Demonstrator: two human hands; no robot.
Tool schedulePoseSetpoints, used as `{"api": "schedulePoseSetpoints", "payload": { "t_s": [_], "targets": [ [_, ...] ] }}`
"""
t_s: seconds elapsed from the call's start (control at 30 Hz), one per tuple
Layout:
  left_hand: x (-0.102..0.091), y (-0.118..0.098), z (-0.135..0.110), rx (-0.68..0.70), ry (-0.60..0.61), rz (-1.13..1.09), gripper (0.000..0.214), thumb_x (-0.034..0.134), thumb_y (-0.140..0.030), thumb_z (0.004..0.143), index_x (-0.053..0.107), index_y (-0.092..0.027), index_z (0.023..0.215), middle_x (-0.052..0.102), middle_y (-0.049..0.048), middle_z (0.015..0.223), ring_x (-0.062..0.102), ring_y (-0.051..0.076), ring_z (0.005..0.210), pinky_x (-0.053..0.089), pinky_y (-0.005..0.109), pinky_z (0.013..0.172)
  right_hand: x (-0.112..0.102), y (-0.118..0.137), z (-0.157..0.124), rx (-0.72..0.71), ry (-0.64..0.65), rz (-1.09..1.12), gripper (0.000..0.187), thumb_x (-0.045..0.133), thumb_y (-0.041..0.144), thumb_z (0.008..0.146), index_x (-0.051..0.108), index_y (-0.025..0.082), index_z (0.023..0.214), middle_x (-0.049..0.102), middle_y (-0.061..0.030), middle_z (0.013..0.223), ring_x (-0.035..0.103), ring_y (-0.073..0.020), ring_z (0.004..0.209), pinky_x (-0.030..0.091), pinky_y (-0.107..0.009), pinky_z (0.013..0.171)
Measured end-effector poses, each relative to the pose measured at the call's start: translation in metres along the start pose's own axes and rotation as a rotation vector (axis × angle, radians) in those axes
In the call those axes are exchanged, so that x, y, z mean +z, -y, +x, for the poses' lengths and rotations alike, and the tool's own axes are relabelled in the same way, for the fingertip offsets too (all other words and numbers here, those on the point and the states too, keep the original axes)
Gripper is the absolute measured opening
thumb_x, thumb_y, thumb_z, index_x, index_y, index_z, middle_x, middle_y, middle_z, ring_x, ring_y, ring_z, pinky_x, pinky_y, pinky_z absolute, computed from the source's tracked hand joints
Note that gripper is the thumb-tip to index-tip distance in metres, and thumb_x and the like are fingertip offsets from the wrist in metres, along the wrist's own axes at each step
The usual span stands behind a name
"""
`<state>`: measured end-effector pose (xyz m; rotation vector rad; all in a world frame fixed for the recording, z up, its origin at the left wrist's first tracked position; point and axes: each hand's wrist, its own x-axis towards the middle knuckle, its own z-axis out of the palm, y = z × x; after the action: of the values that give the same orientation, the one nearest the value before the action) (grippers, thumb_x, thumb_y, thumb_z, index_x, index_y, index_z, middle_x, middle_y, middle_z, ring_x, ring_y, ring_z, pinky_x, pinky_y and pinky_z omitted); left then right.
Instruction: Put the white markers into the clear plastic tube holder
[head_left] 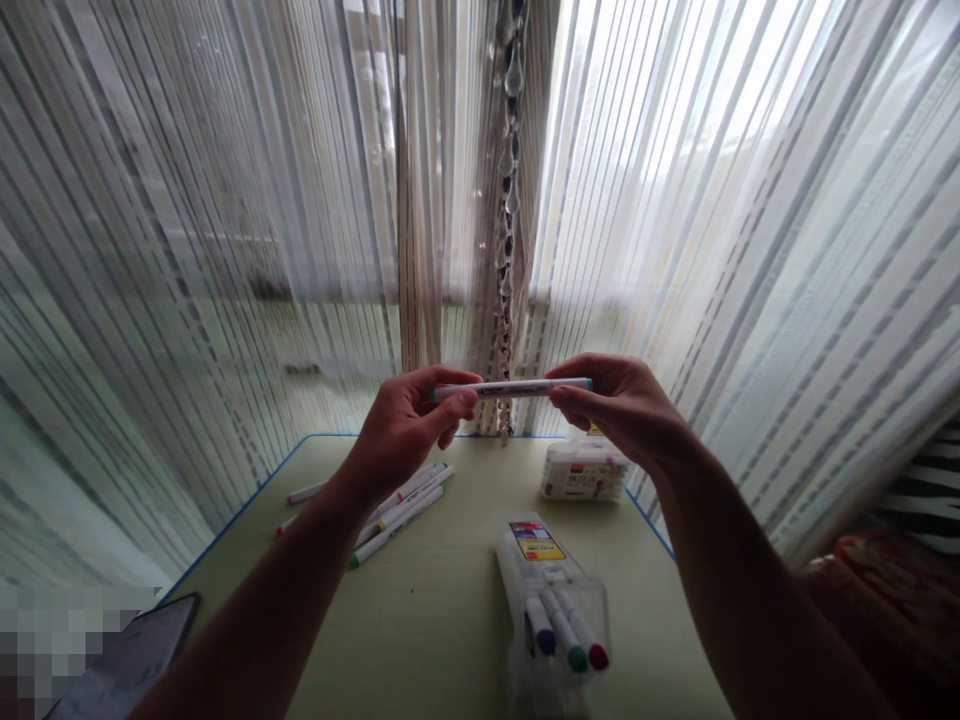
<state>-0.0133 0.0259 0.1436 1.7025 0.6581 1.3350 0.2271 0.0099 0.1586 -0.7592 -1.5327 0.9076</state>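
A white marker (514, 388) with light blue ends is held level above the far part of the table. My left hand (409, 420) is closed on its left end, thumb below and fingers behind. The right end is pinched between the thumb and fingers of my right hand (622, 405). Small dark print runs along the marker's barrel; I cannot read it. Below my left hand, several loose white markers (409, 522) with coloured ends lie on the table, partly hidden by my left forearm.
On the pale green table (420, 630), an open clear plastic case (517, 600) holds a few markers. Behind it stands a second marker case (581, 475). A phone or tablet (127, 660) lies at the left edge. Striped sheer curtains (300, 200) and a bead string (511, 190) hang beyond the table.
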Motion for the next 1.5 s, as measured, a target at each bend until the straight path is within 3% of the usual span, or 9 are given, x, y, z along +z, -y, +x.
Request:
{"api": "schedulePoseSetpoints", "payload": {
  "t_s": [0.2,0.33,0.63,1.03,1.5],
  "targets": [
    [0.000,-0.007,-0.004,0.009,-0.015,-0.004,0.020,0.071,-0.027,0.081,0.071,-0.013,0.096,0.065,0.0012,0.068,0.051,0.007,0.049,0.040,0.020,0.046,0.000,0.007,-0.004,0.006,0.059,-0.064,0.023,0.085,0.026,0.068,0.076,0.016,0.086,0.062,0.0007,0.059,0.052,-0.0084,0.049,0.037,-0.021,0.041],
    [0.002,-0.011,-0.004,-0.021,-0.022,-0.060,0.020,0.065,-0.025,0.082,0.073,-0.013,0.094,0.066,0.0033,0.068,0.053,0.009,0.050,0.041,0.021,0.046,-0.002,0.009,-0.005,0.029,0.114,0.006,0.020,0.078,0.027,0.074,0.077,0.015,0.089,0.068,-0.0033,0.065,0.056,-0.0106,0.051,0.040,-0.023,0.043],
    [0.002,-0.009,-0.004,-0.023,-0.046,-0.130,0.023,0.059,-0.022,0.080,0.074,-0.011,0.092,0.069,0.0067,0.066,0.056,0.011,0.051,0.041,0.023,0.046,-0.004,0.008,-0.005,0.021,0.130,0.039,0.020,0.076,0.026,0.076,0.077,0.014,0.092,0.072,-0.0055,0.069,0.057,-0.0107,0.051,0.042,-0.024,0.044],
    [0.003,-0.005,-0.005,0.033,-0.026,-0.029,0.019,0.074,-0.026,0.078,0.073,-0.015,0.093,0.067,0.0016,0.065,0.051,0.007,0.048,0.038,0.020,0.044,0.000,0.006,-0.003,-0.013,0.049,-0.069,0.019,0.085,0.029,0.070,0.077,0.016,0.081,0.064,-0.0012,0.059,0.054,-0.0097,0.048,0.040,-0.023,0.041],
    [0.005,-0.007,-0.002,0.007,-0.016,-0.075,0.017,0.071,-0.025,0.082,0.073,-0.014,0.095,0.065,0.0010,0.067,0.052,0.007,0.047,0.039,0.020,0.043,-0.001,0.002,0.001,0.020,0.023,0.061,0.018,0.084,0.027,0.071,0.078,0.016,0.083,0.064,-0.0002,0.056,0.052,-0.0079,0.044,0.039,-0.022,0.039]
  ]
}}
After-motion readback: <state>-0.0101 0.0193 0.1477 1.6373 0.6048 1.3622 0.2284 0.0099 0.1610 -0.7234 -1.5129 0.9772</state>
